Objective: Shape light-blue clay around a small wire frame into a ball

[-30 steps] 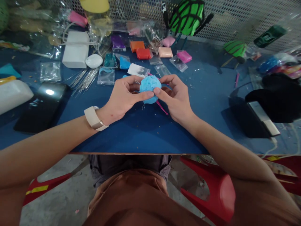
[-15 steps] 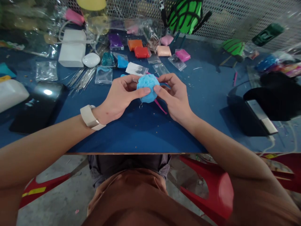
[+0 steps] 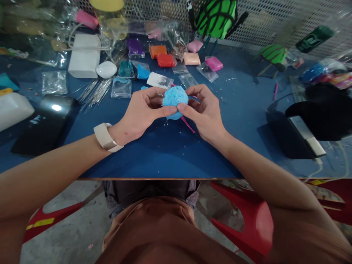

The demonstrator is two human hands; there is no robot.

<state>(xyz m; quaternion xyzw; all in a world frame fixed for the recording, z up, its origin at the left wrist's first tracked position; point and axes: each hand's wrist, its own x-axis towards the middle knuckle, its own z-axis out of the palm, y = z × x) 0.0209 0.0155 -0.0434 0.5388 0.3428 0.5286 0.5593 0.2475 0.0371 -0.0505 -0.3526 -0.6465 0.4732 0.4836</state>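
A lumpy ball of light blue clay [image 3: 175,96] is held between both hands above the blue table. My left hand [image 3: 141,110] pinches it from the left, its thumb pressed on the near face. From the right, my right hand [image 3: 205,110] grips the same ball, thumb tip almost meeting the other thumb. A small wire loop [image 3: 165,123] sticks out below the clay. Under the ball, a thin pink stick [image 3: 188,125] shows in part. Some fingertips are hidden behind the clay.
Packets of coloured clay, such as a red one [image 3: 165,61], lie behind the hands beside a bundle of wires [image 3: 96,91]. A black phone [image 3: 44,124] is at left. Green turtle-like models [image 3: 217,18] stand at the back; a power bank [image 3: 308,135] lies right.
The clay ball has tilted and shifted slightly to the right between the fingers. Both thumbs have come closer together, lower on its near face.
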